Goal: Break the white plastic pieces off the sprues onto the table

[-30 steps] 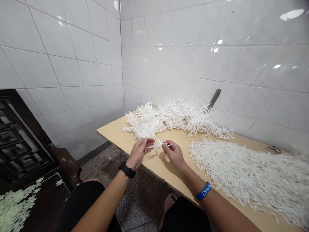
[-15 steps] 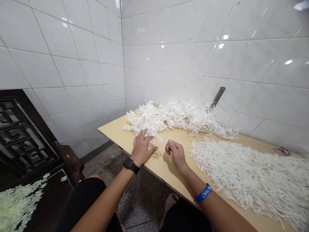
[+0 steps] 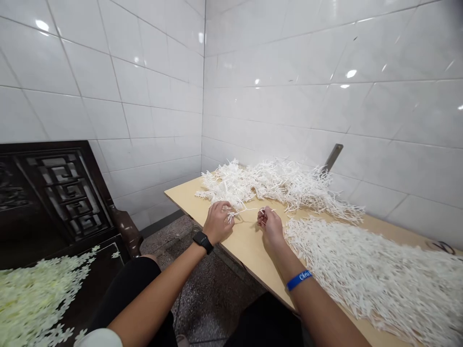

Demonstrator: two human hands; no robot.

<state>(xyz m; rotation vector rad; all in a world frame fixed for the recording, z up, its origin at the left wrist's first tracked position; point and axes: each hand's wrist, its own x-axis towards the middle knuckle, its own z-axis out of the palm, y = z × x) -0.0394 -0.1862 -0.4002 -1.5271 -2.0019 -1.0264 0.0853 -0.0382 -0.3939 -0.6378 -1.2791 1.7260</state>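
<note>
My left hand (image 3: 218, 222), with a black watch at the wrist, is closed around a small branched white plastic piece (image 3: 241, 211) at the near edge of the tangled pile of white plastic branches (image 3: 267, 183). My right hand (image 3: 270, 223), with a blue wristband on the forearm, pinches the other end of the same thin white stem. Both hands rest low over the wooden tabletop (image 3: 249, 250), a little apart from each other.
A large heap of straight white plastic stems (image 3: 365, 270) covers the table to the right. A dark carved wooden bench (image 3: 68, 193) stands at the left, with pale yellow-green flower pieces (image 3: 32, 299) spread on its seat. Tiled walls enclose the corner. A dark metal bracket (image 3: 333, 156) leans against the wall.
My left hand reached into the tangled pile and now grips a piece at its edge. My right hand kept pinching the stem. The view turned left and shows more of the bench.
</note>
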